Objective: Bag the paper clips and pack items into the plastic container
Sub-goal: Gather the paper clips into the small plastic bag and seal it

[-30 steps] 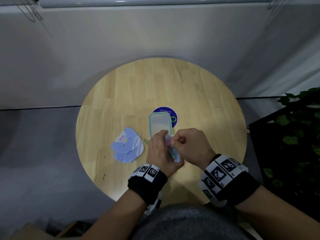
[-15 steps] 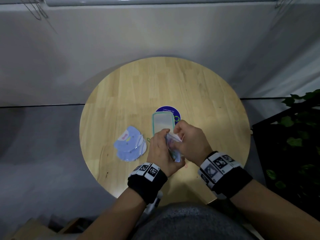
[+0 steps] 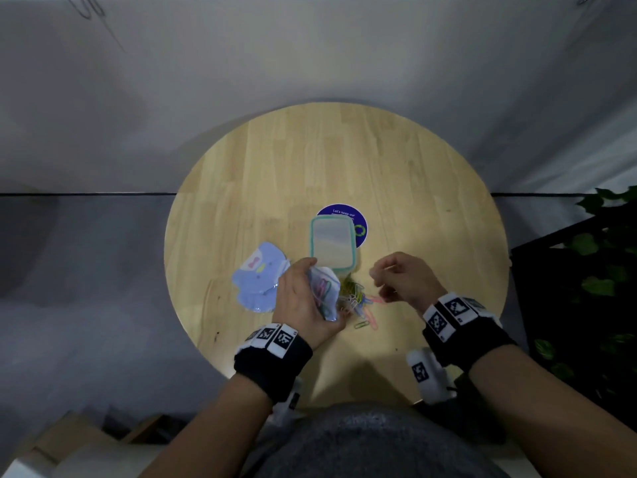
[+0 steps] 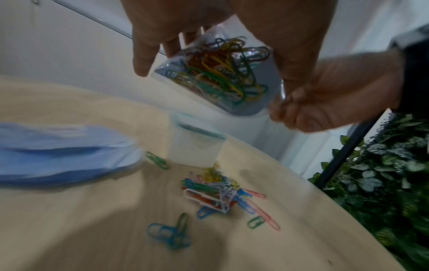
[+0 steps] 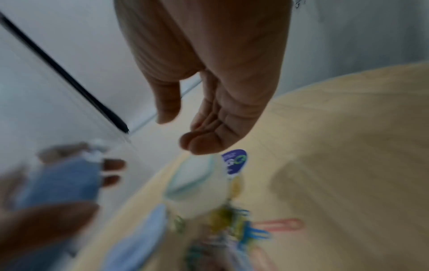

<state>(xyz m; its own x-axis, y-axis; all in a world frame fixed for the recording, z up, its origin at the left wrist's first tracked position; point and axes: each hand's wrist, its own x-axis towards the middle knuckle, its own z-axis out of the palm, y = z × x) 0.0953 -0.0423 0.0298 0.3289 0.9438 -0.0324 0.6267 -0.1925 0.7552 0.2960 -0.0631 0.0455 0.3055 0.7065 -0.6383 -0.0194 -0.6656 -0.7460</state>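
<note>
My left hand grips a small clear bag above the near middle of the round wooden table. In the left wrist view the bag holds several coloured paper clips. A pile of loose paper clips lies on the table just right of the bag, in front of the plastic container, which has a teal rim and stands upright. My right hand hovers to the right of the pile, fingers loosely curled, with nothing in it. Its thumb stands apart from its fingers.
A stack of light-blue shaped cards lies left of my left hand. A purple round sticker shows behind the container. Green plants on a black rack stand past the table's right edge. A pale wall rises behind the table.
My right hand has let go of the bag and moved away to the right. The loose clips under the hands have come into view. My left hand still holds the bag.
</note>
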